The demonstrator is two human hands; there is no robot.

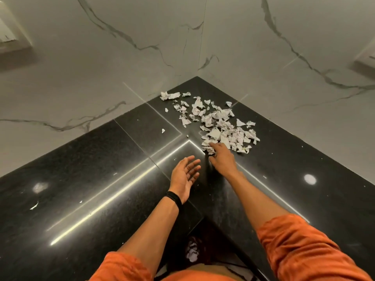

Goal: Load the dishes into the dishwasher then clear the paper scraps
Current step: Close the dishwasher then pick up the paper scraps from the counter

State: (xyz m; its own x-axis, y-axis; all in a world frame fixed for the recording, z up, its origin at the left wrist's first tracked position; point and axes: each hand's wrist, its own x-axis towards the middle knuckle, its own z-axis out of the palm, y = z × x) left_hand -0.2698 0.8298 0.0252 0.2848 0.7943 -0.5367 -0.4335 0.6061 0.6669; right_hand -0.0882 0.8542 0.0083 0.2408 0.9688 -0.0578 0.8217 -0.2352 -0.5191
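Poster: Paper scraps (219, 122) everywhere lol. They sit in a loose torn heap on the black polished desk (101, 179), back in the corner where the two runs of marble wall (101, 57) meet, mostly on the right side of that corner. A few stray bits (163, 130) lie apart to the left of the heap, and one sliver (34, 205) is way off by itself on the left stretch of desk.

Reply: ok and the hands?

Poster: Right hand (222, 157) is reached out, fingers stretched, tips touching the near edge of the heap. Not curled round anything as far as I can see. Left hand (185, 175) is just beside it, palm up, fingers relaxed and spread, holding nothing, short of the heap and not touching any paper. Black wristband (173, 198) on the left wrist, orange sleeves (300, 246) on both arms.

Reply: anything past the desk edge?

Poster: some white crumpled paper (191, 253) down below the inner corner, between the arms. Can't tell what it's sitting in, too dark and blurry.
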